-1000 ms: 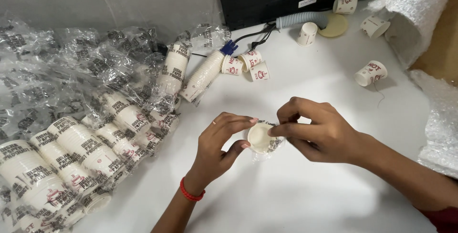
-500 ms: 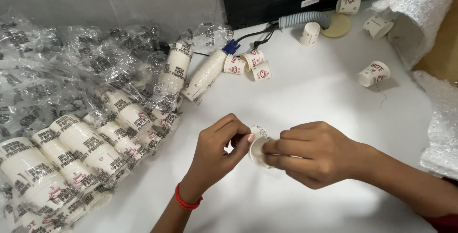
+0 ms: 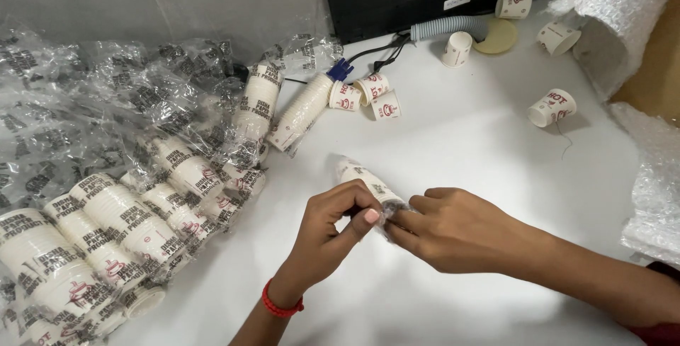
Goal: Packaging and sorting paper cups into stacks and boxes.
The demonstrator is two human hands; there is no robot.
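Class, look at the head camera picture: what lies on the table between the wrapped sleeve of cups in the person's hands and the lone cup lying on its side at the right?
Nothing: between the wrapped sleeve of cups and the lone cup, the head view shows only bare white table.

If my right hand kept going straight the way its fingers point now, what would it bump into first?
The right hand points left, so its fingertips would first meet the left hand, right past the wrapped sleeve of cups both are pinching.

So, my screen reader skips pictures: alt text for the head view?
Two bare hands, left hand and right hand, pinch the plastic wrap at one end of a short sleeve of paper cups on a white table. Wrapped cup sleeves pile at left.
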